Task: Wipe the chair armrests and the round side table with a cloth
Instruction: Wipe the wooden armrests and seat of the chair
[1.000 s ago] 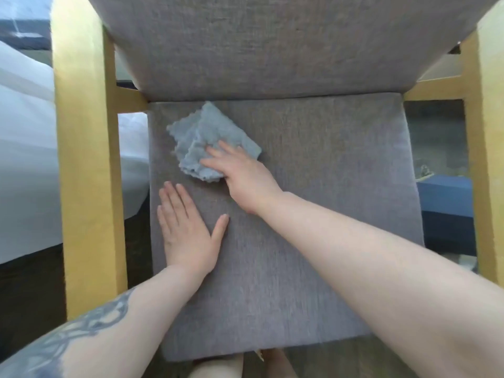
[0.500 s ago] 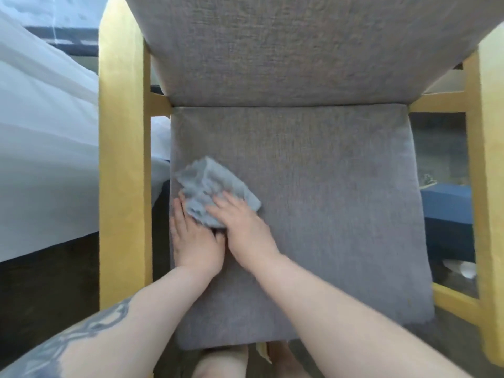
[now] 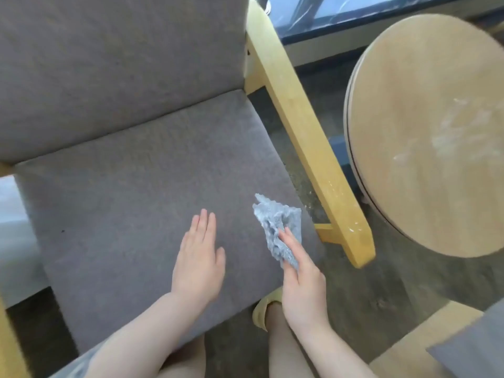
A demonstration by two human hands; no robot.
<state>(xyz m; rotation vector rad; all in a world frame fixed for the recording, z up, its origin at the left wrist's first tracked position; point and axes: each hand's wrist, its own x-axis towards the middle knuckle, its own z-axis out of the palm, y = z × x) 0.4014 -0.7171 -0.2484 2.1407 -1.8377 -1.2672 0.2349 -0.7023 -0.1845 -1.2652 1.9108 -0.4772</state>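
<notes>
A light blue cloth (image 3: 278, 225) is bunched up at the right front corner of the grey seat cushion (image 3: 136, 200). My right hand (image 3: 301, 276) grips its near end. My left hand (image 3: 199, 260) lies flat on the cushion with straight fingers, left of the cloth. The yellow wooden right armrest (image 3: 308, 137) runs along the seat's right side and shows white smears near its front end. The round wooden side table (image 3: 425, 132) stands to the right of it, with whitish marks on its top. Only a sliver of the left armrest (image 3: 11, 347) shows at the lower left.
The grey chair back (image 3: 109, 64) fills the upper left. Dark carpet (image 3: 362, 296) lies between chair and table. A second wooden chair corner with a grey cushion (image 3: 463, 347) sits at the lower right. My legs and a yellow slipper (image 3: 263, 309) are below the seat.
The view has swung to the right, bringing the right armrest and round table in. My right hand carried the cloth from the seat's left side to its right front corner; the hands have separated.
</notes>
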